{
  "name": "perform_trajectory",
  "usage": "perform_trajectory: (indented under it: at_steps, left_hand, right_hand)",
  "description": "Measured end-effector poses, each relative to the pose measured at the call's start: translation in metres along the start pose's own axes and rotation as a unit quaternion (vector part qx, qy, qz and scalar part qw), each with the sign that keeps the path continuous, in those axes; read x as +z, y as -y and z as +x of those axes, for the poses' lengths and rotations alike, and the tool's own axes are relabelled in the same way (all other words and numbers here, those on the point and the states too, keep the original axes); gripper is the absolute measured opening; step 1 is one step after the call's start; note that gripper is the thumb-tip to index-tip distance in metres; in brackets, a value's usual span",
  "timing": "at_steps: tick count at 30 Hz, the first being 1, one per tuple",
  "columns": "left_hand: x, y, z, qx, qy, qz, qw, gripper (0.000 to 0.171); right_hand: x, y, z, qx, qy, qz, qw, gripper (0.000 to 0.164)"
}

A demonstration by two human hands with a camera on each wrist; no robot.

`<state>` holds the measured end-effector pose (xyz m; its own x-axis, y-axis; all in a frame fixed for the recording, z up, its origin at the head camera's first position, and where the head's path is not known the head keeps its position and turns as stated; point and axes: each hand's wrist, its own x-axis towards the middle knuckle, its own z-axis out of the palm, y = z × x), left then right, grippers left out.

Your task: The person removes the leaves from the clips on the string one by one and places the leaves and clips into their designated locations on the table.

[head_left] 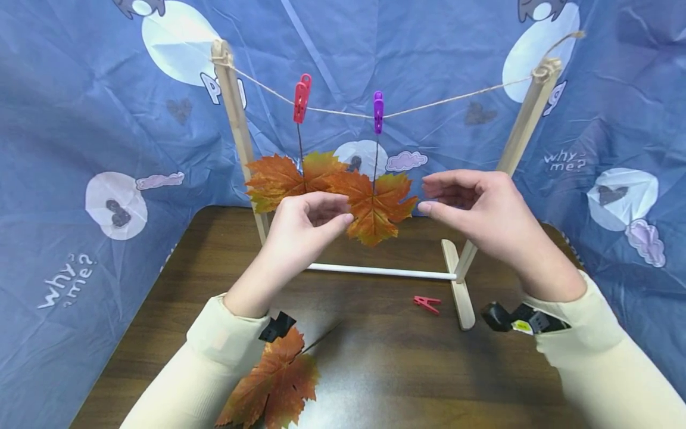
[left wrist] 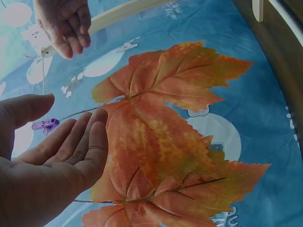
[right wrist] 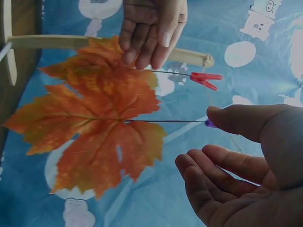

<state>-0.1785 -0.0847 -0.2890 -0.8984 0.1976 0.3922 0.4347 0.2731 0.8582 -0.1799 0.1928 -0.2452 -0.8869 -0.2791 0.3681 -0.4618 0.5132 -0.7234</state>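
Two orange maple leaves hang by their stems from a string. A red clothespin holds the left leaf and a purple clothespin the right leaf; the two leaves overlap. My left hand is in front of the left leaf, its relaxed fingers and thumb apart, fingertips close by the right leaf's edge. On the other side, my right hand has its thumb and bent fingers spread, just right of that leaf with a small gap. Neither hand holds anything.
Two wooden posts carry the string, joined below by a white rod. On the brown table lie a red clothespin near the right foot and another maple leaf beside my left sleeve. A blue printed cloth surrounds the table.
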Motion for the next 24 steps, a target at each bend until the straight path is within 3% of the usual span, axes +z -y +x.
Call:
perform_trajectory:
  at_steps: [13,24]
  left_hand:
    - [-0.002,-0.013,0.013,0.013,-0.005,0.000,0.9999,0.025]
    - [-0.004,-0.022,0.030,0.032,-0.022,0.004,0.9993,0.024]
  right_hand:
    - [-0.004,0.030,0.021,-0.018,-0.025,0.007,1.000,0.032]
    - [-0.015,0.051,0.041,-0.042,-0.026,-0.035,0.998,0.035]
